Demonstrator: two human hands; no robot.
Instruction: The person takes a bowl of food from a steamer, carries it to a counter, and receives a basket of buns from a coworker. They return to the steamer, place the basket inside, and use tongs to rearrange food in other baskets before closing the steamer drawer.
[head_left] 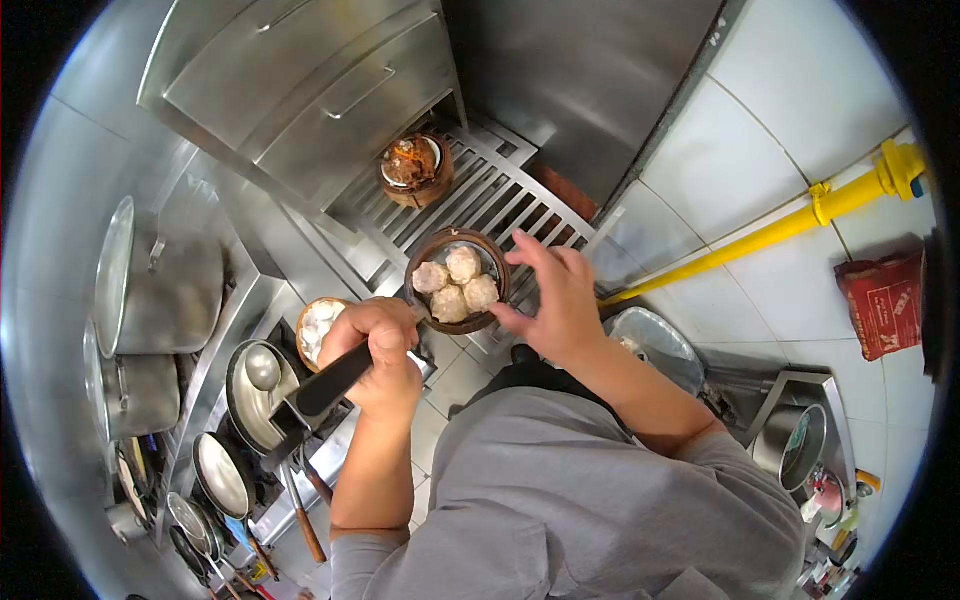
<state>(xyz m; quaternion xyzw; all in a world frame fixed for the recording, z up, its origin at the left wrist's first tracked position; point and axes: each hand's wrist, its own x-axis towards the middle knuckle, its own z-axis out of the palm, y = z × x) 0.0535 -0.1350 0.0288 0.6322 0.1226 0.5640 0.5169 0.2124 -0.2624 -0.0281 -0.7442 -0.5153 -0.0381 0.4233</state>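
Far left, lidded steel pots (150,290) sit stacked, with a ladle (262,368) resting in a pan (255,405) below them. Next along, a second small steamer (318,328) holds something pale, likely buns; the lens bends too much for us to be sure. Our left hand (378,358) is closed in a fist around a dark-handled tool (325,385) whose tip reaches the near rim of the bamboo steamer (458,282). That basket, with four dumplings (455,283) inside, hangs over the slatted steel rack (490,195). Our right hand (555,298) is half open, fingertips steadying the basket's right rim. To do this well, we judge, keep the basket level, the tool's bite firm, and fingers on the rim, clear of the food. Further back stands another filled steamer (415,168); at right, a yellow pipe (800,222).
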